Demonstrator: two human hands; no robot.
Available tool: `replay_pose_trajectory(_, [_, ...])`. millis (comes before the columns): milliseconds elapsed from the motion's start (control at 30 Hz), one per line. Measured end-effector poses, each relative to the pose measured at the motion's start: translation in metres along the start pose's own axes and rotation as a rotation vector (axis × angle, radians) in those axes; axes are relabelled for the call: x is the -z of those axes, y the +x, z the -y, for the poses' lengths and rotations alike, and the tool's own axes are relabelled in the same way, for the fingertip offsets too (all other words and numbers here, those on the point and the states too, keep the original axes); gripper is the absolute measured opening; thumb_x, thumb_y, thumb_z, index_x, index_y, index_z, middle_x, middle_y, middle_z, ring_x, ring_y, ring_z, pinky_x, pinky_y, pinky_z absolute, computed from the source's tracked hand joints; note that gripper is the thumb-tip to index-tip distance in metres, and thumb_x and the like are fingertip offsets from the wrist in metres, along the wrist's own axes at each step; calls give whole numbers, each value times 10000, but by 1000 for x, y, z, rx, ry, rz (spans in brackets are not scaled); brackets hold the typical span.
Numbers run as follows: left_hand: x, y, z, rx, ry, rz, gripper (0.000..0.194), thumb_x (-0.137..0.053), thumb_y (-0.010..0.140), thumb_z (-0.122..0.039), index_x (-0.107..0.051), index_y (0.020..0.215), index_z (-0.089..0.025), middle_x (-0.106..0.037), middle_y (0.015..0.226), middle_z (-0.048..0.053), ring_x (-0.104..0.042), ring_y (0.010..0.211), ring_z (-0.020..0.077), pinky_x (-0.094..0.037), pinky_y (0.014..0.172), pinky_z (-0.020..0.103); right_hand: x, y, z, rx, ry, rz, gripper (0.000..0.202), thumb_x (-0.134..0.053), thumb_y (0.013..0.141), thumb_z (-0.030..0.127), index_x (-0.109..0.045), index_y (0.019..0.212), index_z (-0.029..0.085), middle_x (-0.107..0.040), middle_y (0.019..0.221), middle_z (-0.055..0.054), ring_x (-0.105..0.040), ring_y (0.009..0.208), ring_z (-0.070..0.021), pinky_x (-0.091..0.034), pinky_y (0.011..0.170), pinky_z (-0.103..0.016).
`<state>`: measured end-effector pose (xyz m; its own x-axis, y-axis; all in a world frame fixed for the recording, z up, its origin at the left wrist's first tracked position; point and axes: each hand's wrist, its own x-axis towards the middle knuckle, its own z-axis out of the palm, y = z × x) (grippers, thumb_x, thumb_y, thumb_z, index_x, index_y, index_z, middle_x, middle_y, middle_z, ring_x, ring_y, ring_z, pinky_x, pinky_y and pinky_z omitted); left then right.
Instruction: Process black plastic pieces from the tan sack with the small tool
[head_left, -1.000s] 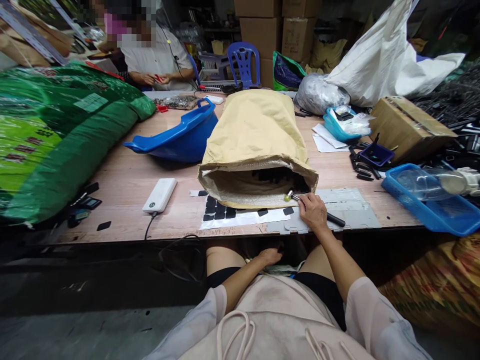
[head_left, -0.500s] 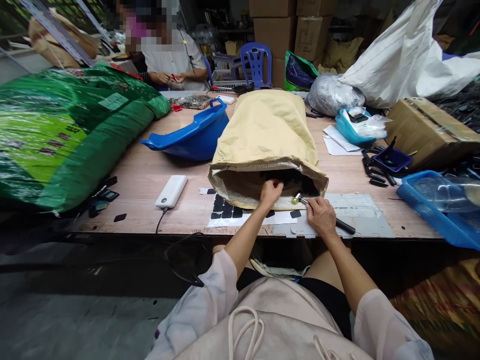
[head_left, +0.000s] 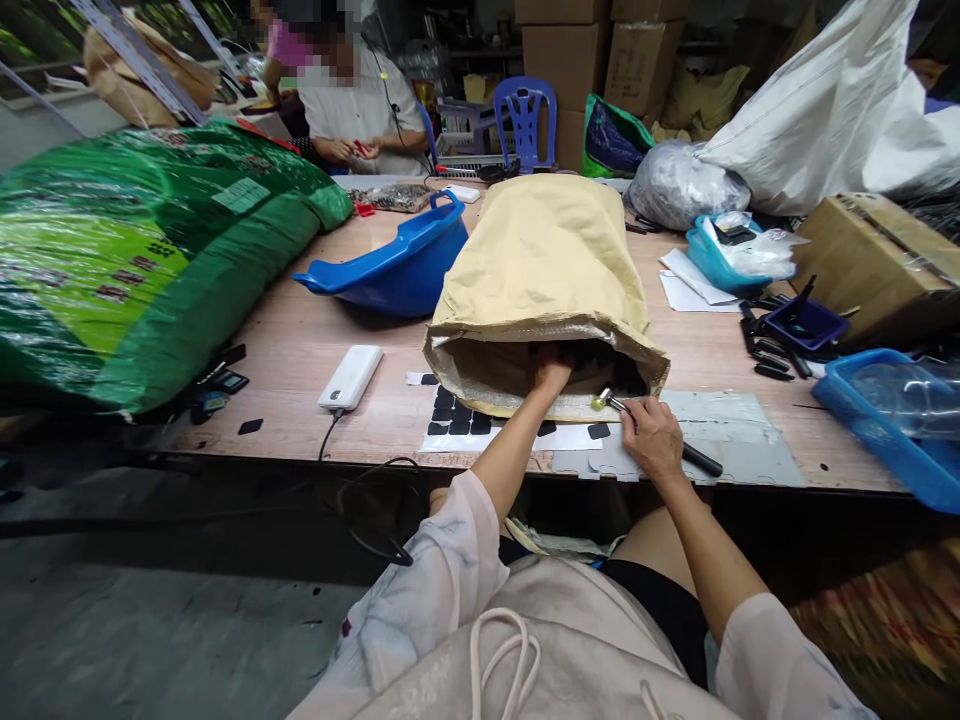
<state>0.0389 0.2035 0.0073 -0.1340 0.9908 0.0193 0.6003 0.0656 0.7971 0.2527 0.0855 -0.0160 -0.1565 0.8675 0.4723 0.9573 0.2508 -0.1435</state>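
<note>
A yellow sack lies on the table with its mouth facing me and dark pieces inside. My left hand reaches into that mouth; its fingers are hidden among the dark pieces. My right hand, at the sack's right front corner, is closed around a small hammer with a metal head and black handle. Beneath the front of the sack is a white sheet bearing rows of black rounded squares. Under my right hand lies a grey board.
Left of the sack are a blue basin, a white power bank with a cable and a large green sack. On the right are a blue tray and cardboard box. A person sits across the table.
My left hand has gone deeper into the sack, and its fingers have passed out of sight. My right hand still holds the hammer. The whole view has shifted slightly.
</note>
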Motion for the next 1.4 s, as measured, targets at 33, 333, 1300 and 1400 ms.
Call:
replay_pose_trajectory(33, [3, -3, -2, 45, 6, -6, 179, -754, 876, -264, -744, 999, -134, -760, 972, 140, -723, 945, 291, -526, 764, 328, 1, 0, 0, -5, 2, 3, 240, -523, 993, 290, -735, 1076, 215, -635, 950, -80, -492, 897, -236, -352, 777, -348])
replay_pose_trajectory(333, [61, -70, 6, -278, -111, 272, 176, -767, 797, -231, -765, 964, -176, -736, 850, 13, -625, 729, 145, -473, 676, 238, 4, 1, 5, -31, -5, 61, 264, -520, 986, 290, -735, 1122, 219, -632, 966, -89, -491, 919, -245, -366, 797, -354])
replay_pose_trajectory(1300, [37, -101, 58, -432, -3, 281, 206, -802, 851, -317, -814, 1037, -231, -693, 929, 22, -665, 886, 175, -504, 788, 264, 38, -19, 55, -70, 460, 114, 386, -390, 1084, 345, -658, 1341, 238, -697, 1117, -85, -659, 1048, -208, -519, 915, -304])
replay_pose_trajectory(1400, [35, -100, 61, -423, -11, 272, 219, -818, 840, -311, -820, 1042, -226, -692, 926, 22, -663, 875, 169, -505, 783, 260, 39, -27, 65, -58, 449, 179, 396, -399, 1076, 307, -651, 1380, 274, -698, 1081, -68, -664, 1012, -203, -527, 879, -293])
